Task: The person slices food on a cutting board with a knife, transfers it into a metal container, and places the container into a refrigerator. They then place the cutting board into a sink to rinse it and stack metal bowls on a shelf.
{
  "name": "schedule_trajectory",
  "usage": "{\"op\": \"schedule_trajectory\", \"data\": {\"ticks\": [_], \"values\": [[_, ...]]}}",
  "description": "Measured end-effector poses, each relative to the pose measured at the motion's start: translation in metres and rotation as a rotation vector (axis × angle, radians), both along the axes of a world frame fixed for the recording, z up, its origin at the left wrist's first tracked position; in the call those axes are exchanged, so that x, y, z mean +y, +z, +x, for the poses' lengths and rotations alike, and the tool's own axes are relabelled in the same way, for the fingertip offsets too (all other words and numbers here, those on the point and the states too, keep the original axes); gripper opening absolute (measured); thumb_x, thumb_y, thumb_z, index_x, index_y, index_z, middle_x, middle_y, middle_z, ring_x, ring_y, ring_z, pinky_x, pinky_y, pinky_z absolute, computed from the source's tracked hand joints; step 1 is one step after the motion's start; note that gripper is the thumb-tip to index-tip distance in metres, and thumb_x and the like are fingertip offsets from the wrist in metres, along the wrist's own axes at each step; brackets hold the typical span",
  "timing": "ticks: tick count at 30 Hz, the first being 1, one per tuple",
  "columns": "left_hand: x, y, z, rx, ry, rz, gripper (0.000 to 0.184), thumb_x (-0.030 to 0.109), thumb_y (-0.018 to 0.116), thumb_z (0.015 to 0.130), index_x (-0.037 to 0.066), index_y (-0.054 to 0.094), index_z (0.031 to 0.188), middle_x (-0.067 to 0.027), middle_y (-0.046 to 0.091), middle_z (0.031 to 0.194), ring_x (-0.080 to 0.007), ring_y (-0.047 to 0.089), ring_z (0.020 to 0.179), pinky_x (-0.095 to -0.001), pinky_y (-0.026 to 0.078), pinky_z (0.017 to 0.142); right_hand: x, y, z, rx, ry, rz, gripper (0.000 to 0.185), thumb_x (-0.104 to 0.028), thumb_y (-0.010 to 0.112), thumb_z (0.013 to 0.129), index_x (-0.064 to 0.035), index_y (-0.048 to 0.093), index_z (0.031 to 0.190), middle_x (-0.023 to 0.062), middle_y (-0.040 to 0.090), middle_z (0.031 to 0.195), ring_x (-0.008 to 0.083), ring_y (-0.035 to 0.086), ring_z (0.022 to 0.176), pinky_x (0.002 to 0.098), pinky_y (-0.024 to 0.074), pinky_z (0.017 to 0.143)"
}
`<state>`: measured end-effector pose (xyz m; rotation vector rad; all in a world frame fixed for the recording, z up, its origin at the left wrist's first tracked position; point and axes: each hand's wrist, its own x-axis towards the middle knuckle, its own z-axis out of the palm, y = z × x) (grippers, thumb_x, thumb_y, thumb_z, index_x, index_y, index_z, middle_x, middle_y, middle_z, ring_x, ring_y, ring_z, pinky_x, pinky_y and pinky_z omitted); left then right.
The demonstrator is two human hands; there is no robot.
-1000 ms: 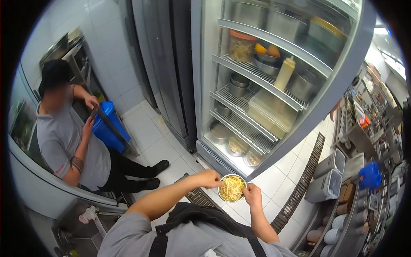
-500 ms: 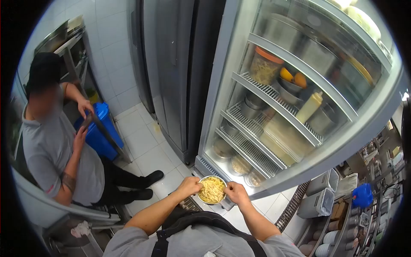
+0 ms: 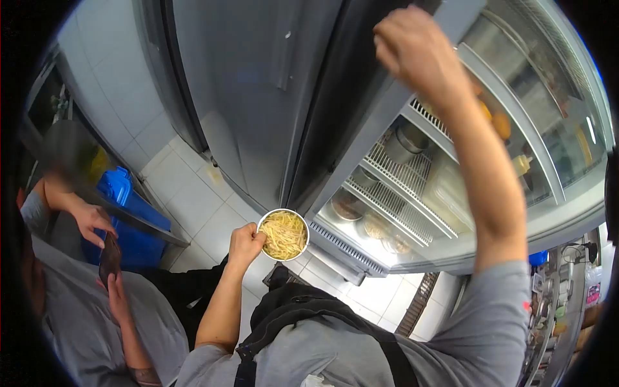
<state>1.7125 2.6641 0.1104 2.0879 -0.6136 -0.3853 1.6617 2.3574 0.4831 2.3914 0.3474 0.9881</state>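
My left hand (image 3: 246, 245) is closed on the near-left rim of a round bowl (image 3: 260, 224). The bowl is full of thin, pale yellow strips (image 3: 284, 235) whose exact kind I cannot make out. My right hand (image 3: 419, 48) is raised high in front of the dark steel cabinet (image 3: 258, 84), beside the glass-fronted fridge (image 3: 380, 138). Its fingers are loosely bent and somewhat apart, slightly blurred, with nothing visible in them. My right forearm covers part of the fridge shelves.
A co-worker (image 3: 109, 309) stands at the left, holding a dark phone-like object (image 3: 109, 258). Behind is a blue bin (image 3: 135, 226). Pots (image 3: 407, 140) and a squeeze bottle (image 3: 521, 164) stand inside the fridge. Shelves of kitchenware (image 3: 554, 316) are at the right.
My right hand has let go of the bowl and risen toward the fridge's upper left edge. My left hand alone now holds the bowl, farther left and higher in view. The view has shifted.
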Motion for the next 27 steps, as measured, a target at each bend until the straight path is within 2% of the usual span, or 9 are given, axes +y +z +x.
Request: {"op": "schedule_trajectory", "data": {"ticks": [2,3,6,7,10,12,14,22,27], "values": [[0.011,-0.018,0.016,-0.008,0.000,0.007,0.022,0.015,0.057,0.071,-0.004,0.050,0.063,-0.0217,0.051,0.054,-0.0291,0.052,0.047,-0.0416,0.041,0.049,-0.003,0.019,0.023,0.198,-0.462,-0.126,0.021,-0.027,0.060,0.078,-0.0096,0.071,0.073,0.0100,0.071,0.078,0.0279,0.068,0.090,0.0411,0.0450,0.091],[0.017,-0.028,0.023,-0.027,0.022,0.011,0.022,0.014,0.057,0.072,-0.004,0.050,0.063,-0.0211,0.051,0.053,-0.0285,0.052,0.046,-0.0411,0.041,0.049,0.011,0.025,0.026,0.281,-0.765,-0.014,0.020,-0.026,0.060,0.076,-0.0112,0.072,0.071,0.0096,0.071,0.079,0.0276,0.065,0.085,0.0434,0.0459,0.082],[0.032,-0.059,0.034,0.066,0.058,0.003,0.022,0.014,0.057,0.073,-0.003,0.050,0.062,-0.0193,0.052,0.051,-0.0273,0.053,0.045,-0.0404,0.042,0.049,0.008,0.012,0.035,0.325,-0.726,-0.090,0.018,-0.017,0.059,0.077,-0.0001,0.065,0.072,0.0173,0.067,0.079,0.0366,0.064,0.075,0.0454,0.0521,0.068],[0.035,-0.067,0.037,0.165,0.082,-0.001,0.022,0.014,0.057,0.073,-0.003,0.050,0.061,-0.0181,0.053,0.051,-0.0267,0.054,0.044,-0.0402,0.043,0.049,0.000,0.006,0.031,0.287,-0.554,-0.157,0.022,-0.018,0.057,0.075,-0.0005,0.065,0.064,0.0183,0.065,0.070,0.0369,0.065,0.070,0.0467,0.0517,0.064],[0.042,-0.062,0.038,0.221,0.053,0.034,0.022,0.015,0.056,0.075,-0.002,0.050,0.061,-0.0159,0.054,0.051,-0.0254,0.056,0.045,-0.0389,0.045,0.049,-0.027,0.018,0.035,0.262,-0.639,-0.206,0.021,-0.017,0.057,0.073,0.0003,0.064,0.064,0.0192,0.065,0.070,0.0377,0.064,0.070,0.0473,0.0513,0.063],[0.043,-0.066,0.040,0.214,0.041,0.045,0.022,0.014,0.056,0.075,-0.002,0.050,0.062,-0.0157,0.054,0.051,-0.0247,0.056,0.045,-0.0384,0.045,0.048,-0.014,0.024,0.030,0.289,-0.726,-0.162,0.019,-0.016,0.063,0.075,-0.0001,0.063,0.064,0.0162,0.066,0.073,0.0340,0.064,0.071,0.0454,0.0507,0.065],[0.052,-0.066,0.034,0.205,0.025,0.051,0.021,0.014,0.056,0.075,-0.002,0.051,0.062,-0.0156,0.055,0.052,-0.0240,0.057,0.045,-0.0380,0.045,0.048,-0.004,0.024,0.025,0.370,-0.882,-0.350,0.018,-0.024,0.058,0.077,-0.0138,0.072,0.071,0.0090,0.071,0.081,0.0255,0.066,0.087,0.0432,0.0459,0.082],[0.096,-0.076,0.007,0.321,0.127,0.004,0.020,0.011,0.056,0.076,-0.002,0.050,0.062,-0.0154,0.055,0.052,-0.0227,0.058,0.045,-0.0366,0.046,0.047,-0.029,0.001,0.033,0.237,-1.005,-0.351,0.025,-0.022,0.052,0.082,-0.0115,0.074,0.086,0.0100,0.072,0.095,0.0247,0.065,0.099,0.0421,0.0450,0.092],[0.118,-0.086,-0.004,0.266,0.056,0.068,0.021,0.013,0.056,0.076,-0.002,0.050,0.062,-0.0170,0.056,0.053,-0.0238,0.060,0.047,-0.0371,0.048,0.049,0.097,0.015,0.004,0.301,-0.983,-0.220,0.024,-0.022,0.058,0.082,-0.0065,0.072,0.071,0.0147,0.071,0.094,0.0270,0.065,0.099,0.0377,0.0451,0.091]]}}
